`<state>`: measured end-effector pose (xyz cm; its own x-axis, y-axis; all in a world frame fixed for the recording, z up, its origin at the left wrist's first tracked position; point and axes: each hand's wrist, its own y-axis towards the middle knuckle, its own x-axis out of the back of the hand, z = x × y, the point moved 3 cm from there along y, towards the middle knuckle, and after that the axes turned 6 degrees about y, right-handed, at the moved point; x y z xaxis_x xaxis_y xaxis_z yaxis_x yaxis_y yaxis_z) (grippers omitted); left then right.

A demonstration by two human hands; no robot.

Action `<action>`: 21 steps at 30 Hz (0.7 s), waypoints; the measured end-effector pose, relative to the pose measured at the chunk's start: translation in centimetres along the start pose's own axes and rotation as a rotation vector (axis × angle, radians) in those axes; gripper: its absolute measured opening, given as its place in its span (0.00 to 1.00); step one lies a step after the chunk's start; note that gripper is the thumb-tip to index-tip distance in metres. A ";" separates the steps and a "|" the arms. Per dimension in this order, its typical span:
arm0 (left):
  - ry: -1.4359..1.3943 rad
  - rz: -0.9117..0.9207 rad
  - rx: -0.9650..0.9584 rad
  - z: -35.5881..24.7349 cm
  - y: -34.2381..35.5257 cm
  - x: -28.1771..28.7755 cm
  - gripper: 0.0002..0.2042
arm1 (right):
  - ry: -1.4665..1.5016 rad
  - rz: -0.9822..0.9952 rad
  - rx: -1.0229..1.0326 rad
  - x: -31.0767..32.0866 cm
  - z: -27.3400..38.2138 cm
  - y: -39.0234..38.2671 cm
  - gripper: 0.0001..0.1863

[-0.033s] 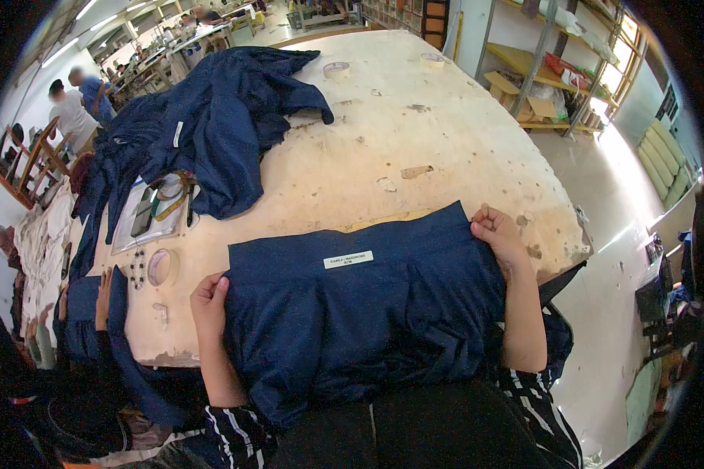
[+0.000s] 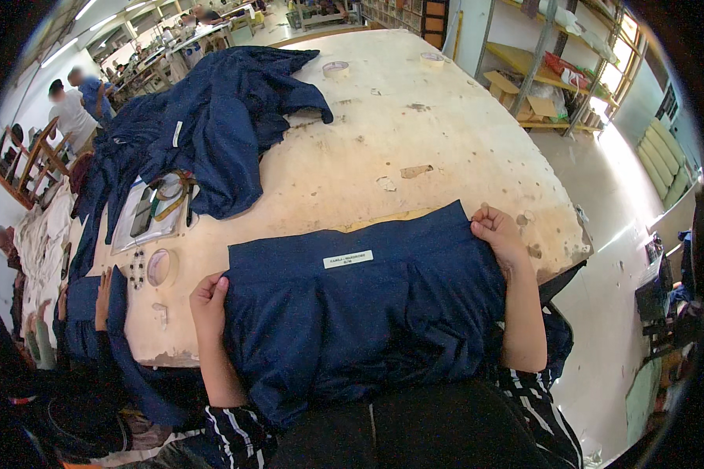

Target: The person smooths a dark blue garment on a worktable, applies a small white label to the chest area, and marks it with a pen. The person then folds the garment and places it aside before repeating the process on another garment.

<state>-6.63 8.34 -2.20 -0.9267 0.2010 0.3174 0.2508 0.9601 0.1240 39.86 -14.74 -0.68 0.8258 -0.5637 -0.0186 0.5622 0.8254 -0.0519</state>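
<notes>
A navy garment [image 2: 352,320] is stretched across the table's near edge, its wide flat band on top and loose folds falling toward me. A small white printed label [image 2: 348,259] sits on the band. At the band's left corner, my left hand [image 2: 209,301] is closed, thumb against bent fingers, pinching the cloth edge. My right hand [image 2: 497,233] pinches the opposite upper corner, a little higher. Something yellowish [image 2: 391,222] shows just beyond the band's far edge.
A heap of navy garments [image 2: 219,117] covers the table's far left. Near it lie a clear plastic bag [image 2: 160,227] with tools and a tape roll [image 2: 163,268]. Further tape rolls stand at the back. A co-worker's hand [image 2: 103,301] rests on navy cloth at left. Metal shelves [image 2: 540,55] stand back right.
</notes>
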 end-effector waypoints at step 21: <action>0.294 -0.131 -0.132 -4.4 4.3 0.1 0.08 | -0.282 -0.009 0.183 -1.9 3.7 5.1 0.12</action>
<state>-4.40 11.67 2.46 -0.8381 -0.0055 0.5454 0.1864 0.9368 0.2960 41.31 -9.37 2.83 0.7861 -0.5610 0.2594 0.5474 0.8268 0.1295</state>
